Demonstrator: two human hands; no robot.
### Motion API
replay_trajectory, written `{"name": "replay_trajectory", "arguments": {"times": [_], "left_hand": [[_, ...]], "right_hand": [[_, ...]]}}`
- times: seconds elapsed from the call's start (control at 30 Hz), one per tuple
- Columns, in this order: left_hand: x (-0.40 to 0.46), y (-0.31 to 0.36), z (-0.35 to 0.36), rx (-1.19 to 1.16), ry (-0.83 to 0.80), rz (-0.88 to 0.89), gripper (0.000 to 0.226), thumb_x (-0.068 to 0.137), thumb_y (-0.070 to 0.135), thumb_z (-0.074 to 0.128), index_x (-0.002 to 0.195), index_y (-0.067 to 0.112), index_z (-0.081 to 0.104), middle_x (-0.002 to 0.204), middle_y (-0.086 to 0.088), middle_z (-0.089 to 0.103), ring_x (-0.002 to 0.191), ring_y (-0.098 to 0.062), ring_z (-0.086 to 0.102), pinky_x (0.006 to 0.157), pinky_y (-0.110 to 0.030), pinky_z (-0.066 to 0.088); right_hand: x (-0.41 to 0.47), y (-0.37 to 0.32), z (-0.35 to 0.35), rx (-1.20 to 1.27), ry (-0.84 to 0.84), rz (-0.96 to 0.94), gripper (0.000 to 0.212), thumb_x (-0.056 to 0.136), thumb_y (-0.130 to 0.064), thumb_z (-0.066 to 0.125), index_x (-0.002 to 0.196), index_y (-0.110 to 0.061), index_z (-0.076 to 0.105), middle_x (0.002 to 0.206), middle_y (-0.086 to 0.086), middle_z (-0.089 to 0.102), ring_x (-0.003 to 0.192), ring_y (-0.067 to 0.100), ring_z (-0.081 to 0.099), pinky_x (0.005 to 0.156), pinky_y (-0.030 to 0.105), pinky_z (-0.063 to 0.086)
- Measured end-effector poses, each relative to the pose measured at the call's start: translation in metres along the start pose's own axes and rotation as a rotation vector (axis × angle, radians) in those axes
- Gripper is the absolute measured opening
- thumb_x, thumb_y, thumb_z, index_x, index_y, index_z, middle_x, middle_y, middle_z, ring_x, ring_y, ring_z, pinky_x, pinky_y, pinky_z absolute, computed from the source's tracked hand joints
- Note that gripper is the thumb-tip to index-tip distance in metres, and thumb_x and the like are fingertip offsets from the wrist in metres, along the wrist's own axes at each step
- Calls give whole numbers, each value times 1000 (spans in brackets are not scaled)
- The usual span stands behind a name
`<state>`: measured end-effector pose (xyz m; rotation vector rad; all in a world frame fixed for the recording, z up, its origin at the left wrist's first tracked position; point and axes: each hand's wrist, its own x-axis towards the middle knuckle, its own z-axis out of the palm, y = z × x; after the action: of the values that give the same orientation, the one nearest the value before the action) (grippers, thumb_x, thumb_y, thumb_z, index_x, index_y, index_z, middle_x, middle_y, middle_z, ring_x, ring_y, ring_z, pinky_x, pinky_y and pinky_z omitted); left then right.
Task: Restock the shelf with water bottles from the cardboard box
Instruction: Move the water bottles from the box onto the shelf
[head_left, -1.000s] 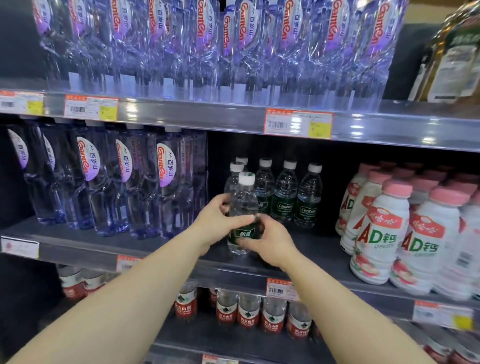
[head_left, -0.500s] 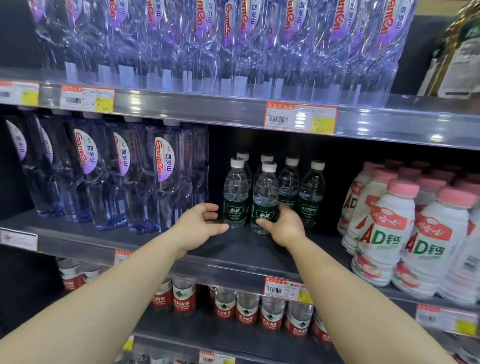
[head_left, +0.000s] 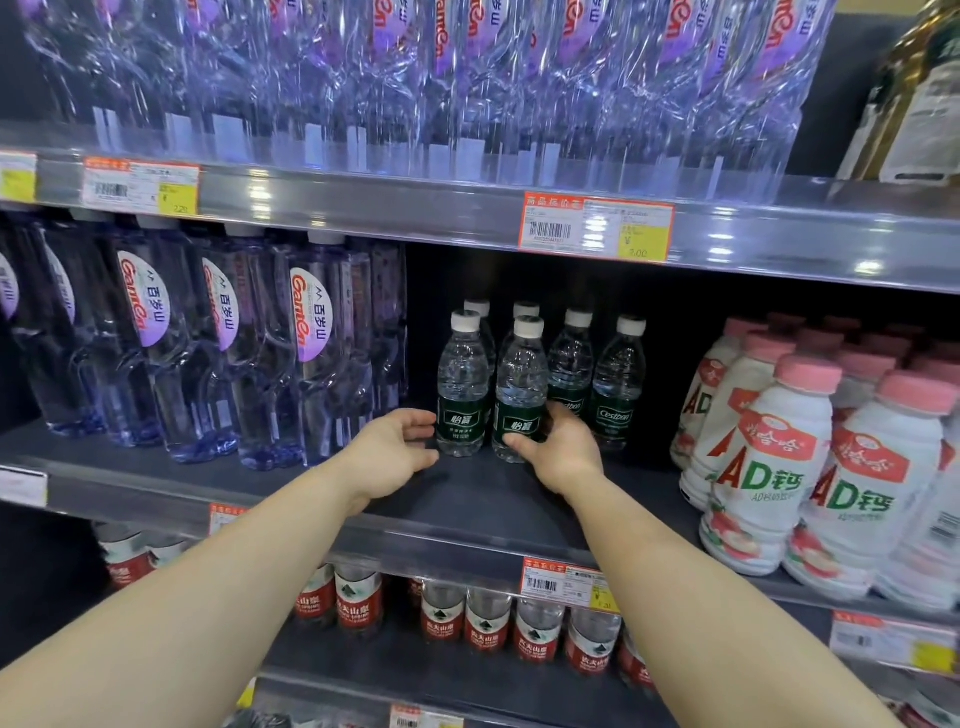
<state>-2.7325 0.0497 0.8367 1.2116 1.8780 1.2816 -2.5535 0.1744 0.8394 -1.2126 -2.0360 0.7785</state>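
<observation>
1. On the shelf (head_left: 467, 499), two front bottles stand upright, side by side.
2. My right hand (head_left: 558, 449) cups the right bottle (head_left: 521, 389).
3. My left hand (head_left: 395, 449), open and empty, sits just beside the left bottle (head_left: 462, 384).

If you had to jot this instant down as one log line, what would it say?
stage: placing on shelf | right hand: around front-right green-label bottle | left hand: open, beside front-left green-label bottle | box: unseen

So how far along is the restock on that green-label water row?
Done: six green-label bottles stand on the middle shelf. In hand: right hand is wrapped around the front right bottle; left hand is open beside it. Left: bare shelf front remains; the box is out of view.
</observation>
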Motion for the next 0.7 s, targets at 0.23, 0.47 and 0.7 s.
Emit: {"name": "replay_trajectory", "arguments": {"times": [0.23,0.47,0.7], "left_hand": [[5,-2,6,3,-7,12,52,92,-2,61,141,11,47,141,-8,53,121,-15,51,94,-27,45],[-3,2,1,4,-10,19,53,93,-1,61,142,11,46,143,-9,52,125,-18,51,99,-31,46],[-19,5,-13,10,-42,31,53,94,2,60,144,11,44,144,-9,51,119,-14,51,99,-28,45]], "right_hand": [[2,2,1,4,-16,-19,65,81,-38,75,137,-19,48,132,2,61,120,25,56,95,33,46],[1,1,1,-13,-32,-17,63,84,-39,73,138,-20,47,133,1,60,121,25,55,93,31,44],[-20,-10,0,88,-18,76,75,84,-33,74,147,-15,37,141,5,53,128,24,51,104,32,41]]}}
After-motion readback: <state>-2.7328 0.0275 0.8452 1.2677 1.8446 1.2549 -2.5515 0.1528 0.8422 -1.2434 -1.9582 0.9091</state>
